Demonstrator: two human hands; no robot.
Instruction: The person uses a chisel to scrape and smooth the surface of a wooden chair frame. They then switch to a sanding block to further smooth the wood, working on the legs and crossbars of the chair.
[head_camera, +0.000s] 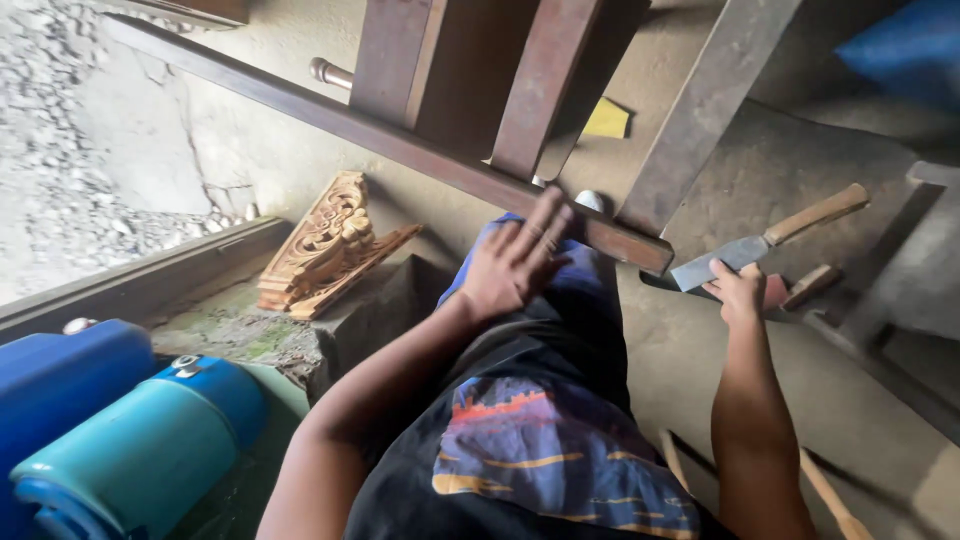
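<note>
My left hand (515, 262) lies flat, fingers apart, on my blue-clad knee, its fingertips touching the long dark wooden rail (400, 145) of a furniture frame. My right hand (737, 290) reaches out to the right and touches the steel blade of a broad chisel (745, 250) with a light wooden handle, lying on the dusty floor. Whether the fingers close around the blade I cannot tell. A small reddish block (778, 292) sits just beside that hand.
Several dark wooden slats (545, 85) of the frame rise above the rail. A carved wooden ornament (325, 245) leans at the left. Blue and teal containers (130, 450) stand at lower left. Wooden handles (825, 495) lie at lower right, a yellow scrap (608, 120) beyond.
</note>
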